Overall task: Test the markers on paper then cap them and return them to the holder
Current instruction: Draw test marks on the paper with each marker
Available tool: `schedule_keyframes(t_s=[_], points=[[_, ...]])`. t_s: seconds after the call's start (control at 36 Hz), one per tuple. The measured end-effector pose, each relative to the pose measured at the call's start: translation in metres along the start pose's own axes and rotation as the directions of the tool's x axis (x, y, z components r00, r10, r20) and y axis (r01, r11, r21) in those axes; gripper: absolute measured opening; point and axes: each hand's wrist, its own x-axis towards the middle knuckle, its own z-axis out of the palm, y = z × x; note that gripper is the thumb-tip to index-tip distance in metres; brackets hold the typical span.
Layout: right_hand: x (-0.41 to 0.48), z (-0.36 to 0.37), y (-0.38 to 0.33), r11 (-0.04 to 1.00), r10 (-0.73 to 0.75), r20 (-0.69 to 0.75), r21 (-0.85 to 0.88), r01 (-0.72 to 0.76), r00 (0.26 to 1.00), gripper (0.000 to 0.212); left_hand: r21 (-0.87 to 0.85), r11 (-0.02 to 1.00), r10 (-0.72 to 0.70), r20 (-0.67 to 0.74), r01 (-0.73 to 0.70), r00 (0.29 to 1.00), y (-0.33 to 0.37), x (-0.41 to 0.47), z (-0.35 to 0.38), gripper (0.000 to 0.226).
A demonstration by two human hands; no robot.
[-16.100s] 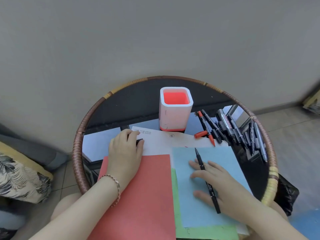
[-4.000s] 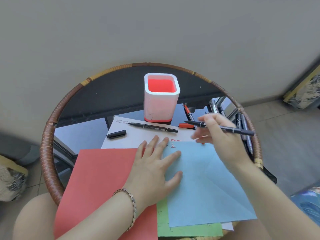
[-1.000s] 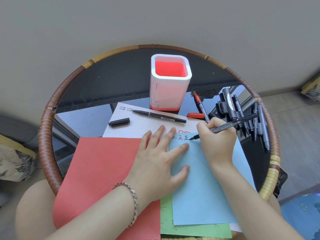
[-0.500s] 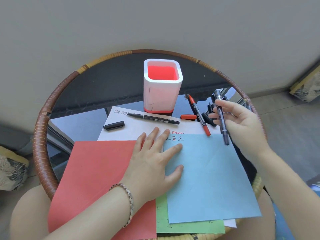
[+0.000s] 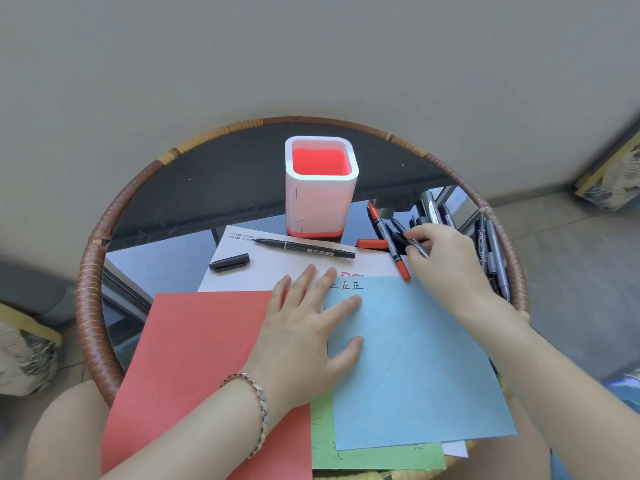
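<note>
The white holder with its red inside stands at the back of the round table and holds nothing. My left hand lies flat, fingers spread, across the red paper and blue paper. Black and red test marks sit at the blue sheet's top edge. My right hand is down at the marker pile and pinches a dark marker in its fingertips. An uncapped black marker and its black cap lie on the white paper.
A red marker lies uncapped beside its red cap, right of the holder. Several dark markers are heaped at the right rim. A green sheet pokes out below. The woven table rim rings everything.
My right hand wrote a mark on the blue paper, lifted the marker away, and has now lowered it to the pile at the right. My left hand stays pressed on the papers.
</note>
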Motion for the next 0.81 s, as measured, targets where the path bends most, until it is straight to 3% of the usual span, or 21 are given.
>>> schedule_keyframes(t_s=[0.19,0.39,0.53,0.81], points=[[0.005,0.013,-0.008,0.997,-0.063,0.043,-0.038,0.064,0.997,0.029,-0.014,1.000,-0.003,-0.003,0.003,1.000,0.000,0.000,0.000,0.051],[-0.002,-0.002,0.000,0.989,-0.147,-0.053,-0.005,0.147,0.988,0.022,0.004,1.000,0.001,-0.005,-0.001,1.000,-0.001,0.001,0.001,0.051],[0.013,-0.024,0.020,0.993,-0.024,-0.114,-0.118,0.010,0.993,0.023,0.006,1.000,0.003,-0.004,-0.003,1.000,-0.001,0.001,0.001,0.052],[0.045,-0.015,0.021,0.936,0.145,0.040,-0.328,-0.124,0.989,0.024,0.014,1.000,-0.003,0.003,0.003,1.000,0.000,0.001,0.000,0.052]])
